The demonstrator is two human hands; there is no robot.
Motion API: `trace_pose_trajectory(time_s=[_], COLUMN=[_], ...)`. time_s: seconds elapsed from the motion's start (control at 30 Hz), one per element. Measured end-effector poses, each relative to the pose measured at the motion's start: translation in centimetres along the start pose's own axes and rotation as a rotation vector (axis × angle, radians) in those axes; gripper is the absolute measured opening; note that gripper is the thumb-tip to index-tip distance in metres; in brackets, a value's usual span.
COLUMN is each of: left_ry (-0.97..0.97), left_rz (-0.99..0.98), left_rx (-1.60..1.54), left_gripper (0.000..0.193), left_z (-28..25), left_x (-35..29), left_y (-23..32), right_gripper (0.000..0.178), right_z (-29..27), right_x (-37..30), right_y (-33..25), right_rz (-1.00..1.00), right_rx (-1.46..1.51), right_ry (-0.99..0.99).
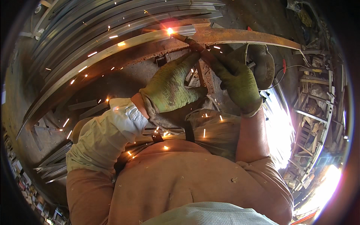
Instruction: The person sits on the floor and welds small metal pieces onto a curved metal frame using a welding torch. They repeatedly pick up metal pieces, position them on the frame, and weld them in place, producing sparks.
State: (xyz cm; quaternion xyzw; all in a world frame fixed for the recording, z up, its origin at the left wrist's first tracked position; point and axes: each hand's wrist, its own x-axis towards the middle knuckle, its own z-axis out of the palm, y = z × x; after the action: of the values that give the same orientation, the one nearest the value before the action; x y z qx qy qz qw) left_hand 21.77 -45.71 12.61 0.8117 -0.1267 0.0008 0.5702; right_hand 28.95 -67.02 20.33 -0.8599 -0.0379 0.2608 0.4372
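My right hand (240, 80), in a worn green work glove, is closed round the handle of a welding torch (194, 45). The torch slants up and left, its tip at a bright glowing spot on a pale metal bar (144, 38). My left hand (170, 84), gloved alike, has its fingers stretched toward the torch neck and its thumb spread apart. Its fingertips meet the torch from below. The bar lies along a rusty steel beam (243, 36). Sparks fly left and down across my arms and lap.
Several long metal bars (93, 20) lie side by side beyond the beam. A dark round container (261, 67) stands right of my right hand. A metal rack (318, 120) with scrap is at the far right. Loose metal pieces (56, 161) lie at the lower left.
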Motion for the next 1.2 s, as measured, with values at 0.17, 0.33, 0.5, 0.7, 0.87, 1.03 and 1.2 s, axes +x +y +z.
trace_pose_trajectory(time_s=[0.17, 0.33, 0.5, 0.7, 0.87, 1.03, 1.2], left_ry=[0.047, 0.145, 0.035, 0.065, 0.081, 0.119, 0.026], left_rz=[0.036, 0.157, 0.045, 0.094, 0.055, 0.186, 0.013], left_rx=[0.119, 0.186, 0.145, -0.014, -0.009, 0.121, 0.033], left_gripper=[0.095, 0.091, 0.097, 0.092, 0.089, 0.089, 0.092], left_z=[-0.1, 0.4, -0.1, 0.2, 0.4, 0.2, -0.1], left_x=[-0.5, -0.3, -0.5, 0.1, -0.3, 0.3, -0.3], left_y=[-0.2, -1.0, -0.7, -0.4, -0.3, -1.0, 0.1], right_gripper=[0.051, 0.050, 0.049, 0.054, 0.053, 0.047, 0.053], right_z=[0.4, 0.4, 0.4, 0.2, 0.2, 0.4, 0.4], right_x=[-0.1, -0.5, -0.4, -0.1, 0.1, -0.5, -0.2], right_y=[0.1, -1.0, -0.5, 0.6, 0.6, -1.0, 0.1], right_rz=[0.035, 0.084, 0.051, -0.025, 0.028, 0.077, 0.045], right_rx=[0.125, 0.141, 0.107, 0.048, 0.016, 0.034, 0.042], right_ry=[0.004, -0.007, -0.001, 0.001, 0.007, 0.019, 0.016])
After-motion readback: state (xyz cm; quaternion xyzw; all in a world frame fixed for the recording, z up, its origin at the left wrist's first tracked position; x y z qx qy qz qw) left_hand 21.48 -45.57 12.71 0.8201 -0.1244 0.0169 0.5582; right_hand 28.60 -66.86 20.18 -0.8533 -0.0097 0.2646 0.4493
